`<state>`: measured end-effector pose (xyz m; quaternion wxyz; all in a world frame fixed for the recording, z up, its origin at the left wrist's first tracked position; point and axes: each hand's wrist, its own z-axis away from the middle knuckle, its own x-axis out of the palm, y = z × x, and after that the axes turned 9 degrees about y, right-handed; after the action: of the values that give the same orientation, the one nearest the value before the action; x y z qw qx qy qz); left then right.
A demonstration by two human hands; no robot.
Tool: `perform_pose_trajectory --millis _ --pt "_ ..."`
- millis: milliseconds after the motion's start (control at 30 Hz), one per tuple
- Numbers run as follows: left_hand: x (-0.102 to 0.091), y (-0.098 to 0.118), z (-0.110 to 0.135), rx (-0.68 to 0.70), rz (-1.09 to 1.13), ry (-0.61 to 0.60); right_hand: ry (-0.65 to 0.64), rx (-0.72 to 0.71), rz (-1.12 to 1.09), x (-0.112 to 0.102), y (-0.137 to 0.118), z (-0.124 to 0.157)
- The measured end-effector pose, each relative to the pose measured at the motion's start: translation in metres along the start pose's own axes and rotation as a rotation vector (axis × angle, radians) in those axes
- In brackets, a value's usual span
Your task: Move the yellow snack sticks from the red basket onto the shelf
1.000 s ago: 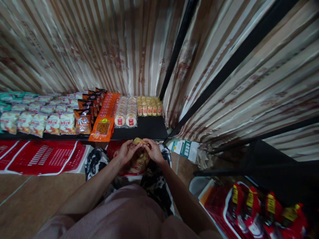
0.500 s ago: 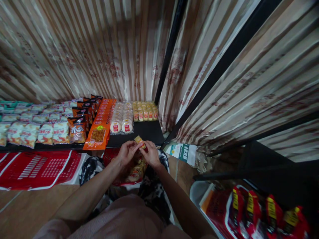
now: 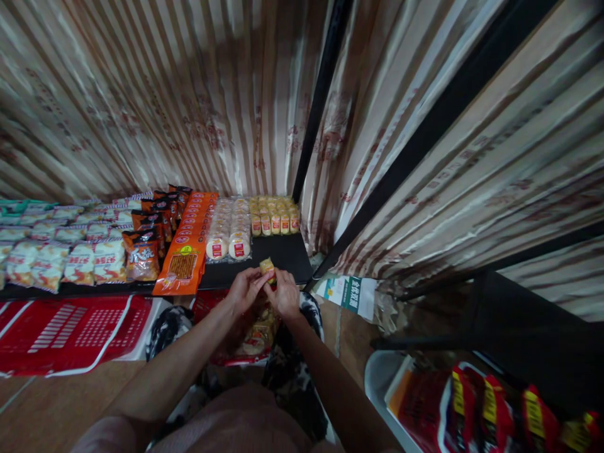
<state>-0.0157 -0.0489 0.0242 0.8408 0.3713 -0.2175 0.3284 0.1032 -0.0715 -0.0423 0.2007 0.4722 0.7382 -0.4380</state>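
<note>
My left hand (image 3: pixel 246 290) and my right hand (image 3: pixel 284 294) meet in front of the black shelf (image 3: pixel 278 248), both closed on one small yellow snack packet (image 3: pixel 267 267). The packet's top sticks up between the fingertips. Rows of similar yellow packets (image 3: pixel 275 217) stand at the shelf's right end. Left of them are round white packaged snacks (image 3: pixel 228 234) in two columns. Below my hands, between my knees, a red basket (image 3: pixel 204 303) holds more yellow packets (image 3: pixel 257 333), partly covered by my forearms.
Orange snack strips (image 3: pixel 182 264), orange-black bags (image 3: pixel 141 255) and white bags (image 3: pixel 80 261) line the shelf leftward. A red basket (image 3: pixel 70 333) lies below. Black posts (image 3: pixel 325 94) rise before pleated curtains (image 3: pixel 226 94). Red bags (image 3: pixel 493 409) stand in a container at lower right.
The view has shifted slightly, so the shelf goods appear a little lower and farther left. The packet in my fingers has turned more upright. Both hands still hold it.
</note>
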Motion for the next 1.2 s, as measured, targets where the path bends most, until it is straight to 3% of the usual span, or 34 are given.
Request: perform_pose_trajectory --millis 433,833,1200 --pt "0.004 0.010 -0.023 -0.001 -0.143 0.010 -0.056 0.140 -0.115 0.028 0.002 -0.019" --pt "0.009 0.011 -0.024 0.198 -0.236 0.060 -0.048 0.234 -0.145 0.049 0.006 -0.048" --pt "0.023 0.026 -0.045 0.164 -0.175 0.008 -0.127 0.304 -0.077 0.060 -0.002 -0.081"
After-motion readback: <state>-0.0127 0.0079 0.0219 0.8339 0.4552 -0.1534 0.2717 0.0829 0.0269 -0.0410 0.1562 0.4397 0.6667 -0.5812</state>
